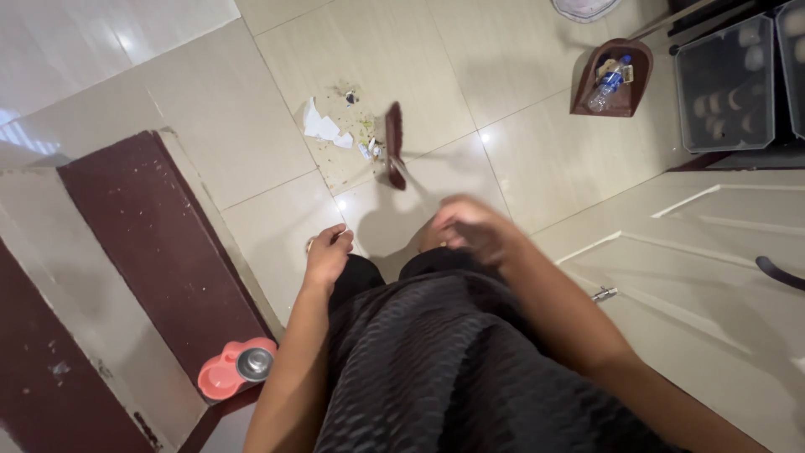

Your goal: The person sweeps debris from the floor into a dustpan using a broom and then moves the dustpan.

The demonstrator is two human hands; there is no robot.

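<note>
glossy cream floor tiles (394, 50) spread out below me, with a pale door (696, 252) standing open on my right and a dark red doorstep strip (159, 252) on my left. i am looking straight down over my black textured skirt (453, 369).

my right hand (470, 228) is raised in front of my waist, blurred, with the fingers curled in; it seems to be gripping a broom handle, but the handle itself is too smeared to make out, so i cannot tell for sure what the fingers close on. beyond that hand the dark maroon broom head (394, 144) stands on the tiles, turned edge-on and tilted slightly. just beside it, on its left, lies a small pile of litter (340, 126): torn white paper scraps, crumbs and greenish bits, touching or nearly touching the bristles.

my left hand (327, 254) hangs by my hip, loosely curled, holding nothing that i can see.

well apart from the pile, up near the door, a maroon dustpan (591, 92) rests on the floor with a clear plastic bottle (610, 82) with a blue label and other rubbish in it. next to it sits a dark see-through storage box (728, 84). down by my left elbow a pink pet bowl stand (222, 373) holds a small steel bowl (255, 363).
</note>
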